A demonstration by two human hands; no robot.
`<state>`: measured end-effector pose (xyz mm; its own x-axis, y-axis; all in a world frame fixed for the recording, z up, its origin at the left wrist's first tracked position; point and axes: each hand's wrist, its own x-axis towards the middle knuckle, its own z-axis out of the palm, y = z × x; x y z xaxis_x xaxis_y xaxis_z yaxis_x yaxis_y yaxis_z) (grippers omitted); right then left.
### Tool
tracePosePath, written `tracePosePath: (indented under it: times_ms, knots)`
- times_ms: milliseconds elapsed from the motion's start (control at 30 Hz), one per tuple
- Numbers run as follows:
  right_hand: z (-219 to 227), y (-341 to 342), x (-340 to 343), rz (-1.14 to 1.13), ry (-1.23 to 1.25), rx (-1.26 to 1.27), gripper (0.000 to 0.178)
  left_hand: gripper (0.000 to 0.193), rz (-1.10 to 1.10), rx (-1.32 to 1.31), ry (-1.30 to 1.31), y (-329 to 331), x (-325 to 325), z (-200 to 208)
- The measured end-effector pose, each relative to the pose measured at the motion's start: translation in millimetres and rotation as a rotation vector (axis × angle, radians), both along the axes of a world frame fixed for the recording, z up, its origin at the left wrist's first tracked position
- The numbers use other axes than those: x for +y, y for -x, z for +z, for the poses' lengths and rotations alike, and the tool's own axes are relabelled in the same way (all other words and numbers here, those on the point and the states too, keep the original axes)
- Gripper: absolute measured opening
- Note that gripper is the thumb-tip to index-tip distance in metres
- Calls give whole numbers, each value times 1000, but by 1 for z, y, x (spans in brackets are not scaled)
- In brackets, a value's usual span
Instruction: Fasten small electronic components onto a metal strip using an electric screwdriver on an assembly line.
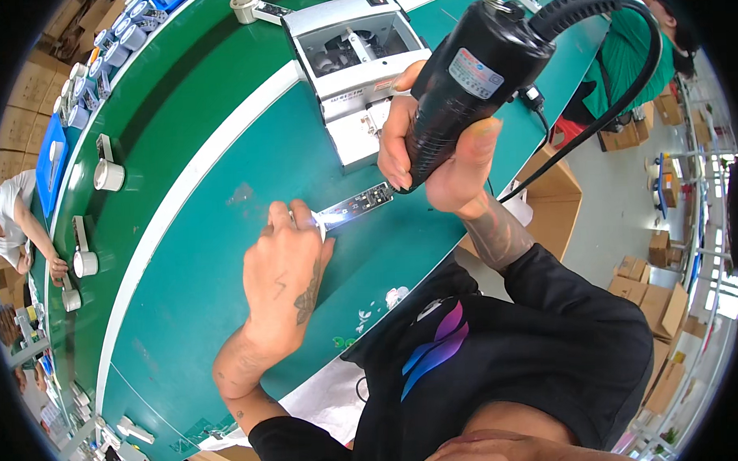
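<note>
My right hand [464, 162] is wrapped round a corded black electric screwdriver [473, 72], which is held tilted above the green workbench. Its lower end is over the far end of a narrow circuit board [364, 201]; the bit is hidden, so I cannot tell whether it touches. My left hand [282, 266] grips the near end of the white device that carries this board, fingers closed round it. A bright light spot falls on the board beside my fingertips. Just beyond the board stands a grey-white screw feeder [355, 56] with a window on top.
The screwdriver's thick black cord [651, 50] loops down on the right. White round-ended devices [108, 173] sit along the green belt [177, 99] at left. A co-worker's arm [40, 234] reaches in at far left; another person in green [635, 59] is at far right. Cardboard boxes [559, 199] stand beside the bench.
</note>
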<state>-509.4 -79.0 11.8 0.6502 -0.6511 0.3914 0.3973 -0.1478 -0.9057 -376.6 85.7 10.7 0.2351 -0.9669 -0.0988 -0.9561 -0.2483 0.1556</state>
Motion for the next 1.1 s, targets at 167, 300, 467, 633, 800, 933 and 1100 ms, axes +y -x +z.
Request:
tracePosePath:
  times_ms: [167, 300, 467, 633, 800, 933, 1100]
  knots:
    - [-3, 7, -3, 6, -42, -10, 96, 42, 8, 4, -21, -1, -1, 0]
    - [-5, 8, -3, 26, -54, -24, 96, 43, 6, 2, -16, -2, -1, 0]
    - [-3, 8, -2, 45, -67, -18, 95, 43, 14, 9, -15, 0, 0, 1]
    - [-8, 9, 7, 87, -45, -25, 91, 42, 6, 5, -38, -1, -1, 2]
    - [-17, 11, 12, 91, -57, -85, 88, 39, -1, 25, -25, -3, -2, 3]
    - [-23, 16, 9, 113, -17, -126, 93, 39, -29, 32, 1, -4, -2, 5]
    - [9, 24, 5, 151, -166, -298, 103, 44, -47, -5, 30, -3, -2, 0]
